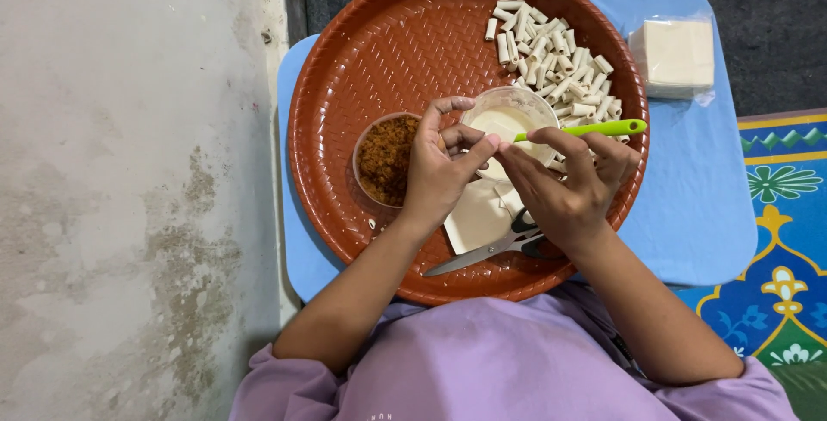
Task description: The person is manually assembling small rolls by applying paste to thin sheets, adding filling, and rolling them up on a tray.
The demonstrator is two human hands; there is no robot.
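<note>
Wrapper pieces [482, 214], pale and square, lie on the round brown tray [345, 214] just below the two hands, with a cup of brown filling [385, 158] to the left and a clear cup of white paste [504, 120] just above the fingertips. Left hand [439, 171] has its grip pressed together, thumb and forefinger pinching something too small to make out, right where the hands meet. Right hand [568, 184] pinches a green spoon [594, 129], whose long axis runs left to right with its tip in the paste cup; scissors [491, 249] lie below and rolled pieces [551, 59] are piled beyond.

Stained pale concrete wall [121, 188] at left, dark floor [767, 8] beyond, patterned blue mat [775, 214] at right.
</note>
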